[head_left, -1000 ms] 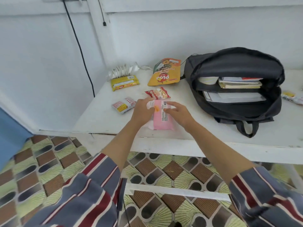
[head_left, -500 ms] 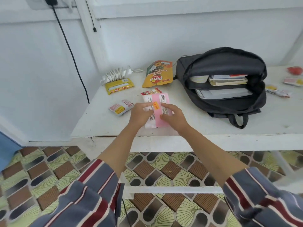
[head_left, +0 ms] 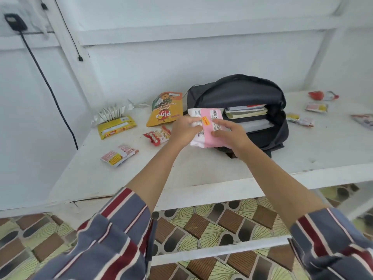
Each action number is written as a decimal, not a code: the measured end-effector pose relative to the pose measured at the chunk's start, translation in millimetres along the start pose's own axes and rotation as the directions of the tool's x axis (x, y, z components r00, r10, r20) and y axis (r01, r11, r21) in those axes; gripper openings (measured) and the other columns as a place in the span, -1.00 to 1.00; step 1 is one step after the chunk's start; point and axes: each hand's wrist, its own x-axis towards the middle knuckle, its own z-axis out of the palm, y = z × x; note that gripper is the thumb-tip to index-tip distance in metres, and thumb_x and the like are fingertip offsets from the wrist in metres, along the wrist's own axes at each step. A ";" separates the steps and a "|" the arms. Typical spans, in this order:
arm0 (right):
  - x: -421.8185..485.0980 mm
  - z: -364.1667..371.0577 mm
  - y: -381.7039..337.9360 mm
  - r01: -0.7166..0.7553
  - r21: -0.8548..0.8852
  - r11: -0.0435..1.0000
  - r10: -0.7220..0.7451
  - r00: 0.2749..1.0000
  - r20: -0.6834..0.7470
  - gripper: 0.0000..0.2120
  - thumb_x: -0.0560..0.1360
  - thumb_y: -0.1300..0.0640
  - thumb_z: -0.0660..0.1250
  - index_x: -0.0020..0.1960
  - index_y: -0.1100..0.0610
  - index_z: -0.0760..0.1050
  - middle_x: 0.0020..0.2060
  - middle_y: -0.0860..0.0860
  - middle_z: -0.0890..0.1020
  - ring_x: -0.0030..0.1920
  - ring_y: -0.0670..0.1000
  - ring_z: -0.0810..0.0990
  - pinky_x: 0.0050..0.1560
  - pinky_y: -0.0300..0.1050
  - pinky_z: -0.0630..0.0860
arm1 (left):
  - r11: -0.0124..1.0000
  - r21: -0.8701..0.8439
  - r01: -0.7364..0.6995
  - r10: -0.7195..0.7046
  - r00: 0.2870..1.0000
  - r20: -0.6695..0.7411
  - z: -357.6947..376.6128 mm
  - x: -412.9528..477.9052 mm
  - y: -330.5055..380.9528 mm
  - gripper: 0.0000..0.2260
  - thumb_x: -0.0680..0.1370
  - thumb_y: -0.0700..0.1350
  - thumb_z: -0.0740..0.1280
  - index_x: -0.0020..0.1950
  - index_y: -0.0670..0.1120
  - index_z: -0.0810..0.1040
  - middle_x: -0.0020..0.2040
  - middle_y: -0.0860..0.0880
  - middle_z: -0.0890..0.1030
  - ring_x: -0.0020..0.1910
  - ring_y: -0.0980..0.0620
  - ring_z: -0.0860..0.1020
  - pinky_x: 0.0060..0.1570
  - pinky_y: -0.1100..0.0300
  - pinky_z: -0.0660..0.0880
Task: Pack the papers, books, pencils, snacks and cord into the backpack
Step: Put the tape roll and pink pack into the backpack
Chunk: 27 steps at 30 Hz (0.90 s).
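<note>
A white table (head_left: 201,170) runs across the scene against a white wall, with patterned tiles on the floor below it. A black backpack (head_left: 238,91) lies on the table right of centre, its main pocket unzipped and facing the viewer. Inside it are stacked books (head_left: 246,113), with papers (head_left: 256,125) in the slot just nearer.

Two arms in striped sleeves reach in from the near edge. Together they hold a pink packet (head_left: 204,114) in front of the left side of the backpack's opening. The left hand (head_left: 184,132) grips its left edge with curled fingers. The right hand (head_left: 230,135) holds its right side, fingers lying across the printed face.

An orange pouch (head_left: 165,110) leans just left of the backpack. Further left, near the wall, lies a yellow packet (head_left: 116,127), with a coiled white cord (head_left: 112,114) just behind it. A red snack (head_left: 158,136) lies just left of the left hand, and a small packet (head_left: 119,155) sits nearer the table's left front. Right of the backpack, three more snacks (head_left: 316,107) lie apart from one another. A black cable (head_left: 50,91) hangs down the wall at far left.
</note>
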 end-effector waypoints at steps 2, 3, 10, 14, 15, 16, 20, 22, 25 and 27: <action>13.2 -21.7 -1.8 -0.024 -0.058 0.998 0.024 1.000 0.002 -0.57 0.42 0.31 0.40 0.26 0.08 0.50 0.16 -0.02 0.47 0.15 0.02 0.50 0.05 -0.21 0.49 | 1.000 0.001 0.021 -0.021 0.999 0.029 18.3 13.1 7.3 -0.66 0.51 -0.19 0.36 0.29 -0.16 0.51 0.32 -0.10 0.49 0.27 -0.01 0.45 0.08 0.33 0.32; 20.9 -31.0 -1.1 -0.038 -0.072 0.997 0.039 0.999 0.010 -0.56 0.42 0.30 0.40 0.28 0.09 0.50 0.19 0.00 0.48 0.16 0.03 0.51 0.03 -0.21 0.49 | 0.999 0.007 0.035 -0.035 0.998 0.043 26.9 19.5 9.4 -0.65 0.51 -0.18 0.35 0.30 -0.16 0.51 0.33 -0.10 0.49 0.28 0.00 0.45 0.06 0.35 0.31; 63.4 -70.8 6.2 -0.117 -0.110 0.987 0.120 0.993 0.020 -0.57 0.42 0.30 0.40 0.27 0.09 0.50 0.20 0.03 0.51 0.11 0.02 0.53 0.07 -0.12 0.54 | 0.993 0.056 0.106 -0.110 0.989 0.094 71.9 59.4 10.3 -0.63 0.53 -0.16 0.34 0.34 -0.15 0.47 0.34 -0.13 0.47 0.25 -0.05 0.47 0.05 0.28 0.38; 81.3 -75.1 10.6 -0.166 -0.059 0.984 0.169 0.984 0.059 -0.54 0.43 0.34 0.38 0.31 0.14 0.46 0.19 0.04 0.50 0.10 0.02 0.54 -0.01 -0.15 0.55 | 0.986 0.106 0.129 -0.140 0.985 0.103 81.1 75.2 0.3 -0.65 0.52 -0.16 0.34 0.31 -0.15 0.50 0.29 -0.11 0.52 0.20 -0.04 0.50 0.03 0.26 0.43; 85.2 -74.2 12.3 -0.171 -0.048 0.984 0.174 0.982 0.067 -0.52 0.43 0.36 0.37 0.32 0.15 0.45 0.18 0.04 0.49 0.10 0.03 0.53 0.05 -0.11 0.54 | 0.980 0.174 0.091 -0.103 0.993 0.056 80.9 77.5 -1.3 -0.69 0.52 -0.16 0.33 0.27 -0.15 0.53 0.25 -0.11 0.54 0.16 -0.03 0.52 -0.03 0.28 0.43; 88.6 -72.8 13.6 -0.174 -0.040 0.984 0.177 0.981 0.075 -0.51 0.43 0.37 0.37 0.33 0.16 0.44 0.17 0.03 0.49 0.09 0.02 0.53 0.09 -0.09 0.54 | 0.970 0.241 0.040 -0.034 0.999 -0.033 79.8 79.5 -1.9 -0.74 0.52 -0.17 0.32 0.20 -0.14 0.57 0.19 -0.10 0.57 0.13 -0.02 0.52 -0.08 0.31 0.41; 100.1 -68.0 16.4 -0.147 -0.069 0.987 0.153 0.984 0.088 -0.50 0.43 0.36 0.38 0.34 0.16 0.43 0.22 0.00 0.43 0.13 0.00 0.46 0.16 -0.07 0.50 | 0.894 0.396 -0.209 0.315 0.921 -0.227 70.2 93.5 3.3 -0.83 0.45 -0.26 0.35 0.00 -0.07 0.61 0.08 -0.09 0.50 0.14 -0.04 0.40 0.05 0.22 0.35; 103.6 -67.6 15.6 -0.119 -0.161 0.980 0.133 0.988 0.078 -0.51 0.44 0.31 0.39 0.35 0.12 0.43 0.27 -0.01 0.39 0.16 -0.01 0.40 0.12 -0.10 0.47 | 0.838 0.457 -0.296 0.401 0.904 -0.149 67.5 104.8 4.4 -0.77 0.43 -0.29 0.38 0.00 -0.03 0.63 0.19 -0.11 0.44 0.25 -0.08 0.31 0.23 0.11 0.30; 106.3 -70.5 13.7 -0.055 -0.326 0.944 0.111 0.981 0.156 -0.41 0.42 0.19 0.44 0.41 0.07 0.35 0.22 -0.08 0.37 0.17 -0.05 0.36 0.12 -0.16 0.38 | 0.839 0.457 -0.296 0.326 0.945 0.015 65.7 115.8 6.1 -0.75 0.46 -0.27 0.39 0.05 0.02 0.65 0.38 -0.10 0.34 0.40 -0.09 0.20 0.36 0.04 0.16; 105.7 -75.4 13.3 0.032 -0.494 0.869 0.113 0.959 0.260 -0.26 0.35 0.10 0.50 0.45 0.03 0.26 0.24 -0.09 0.34 0.21 -0.06 0.34 0.20 -0.15 0.36 | 0.838 0.456 -0.299 0.295 0.952 0.081 64.9 121.1 5.6 -0.76 0.49 -0.27 0.37 0.06 0.02 0.65 0.41 -0.09 0.33 0.42 -0.09 0.21 0.38 0.02 0.15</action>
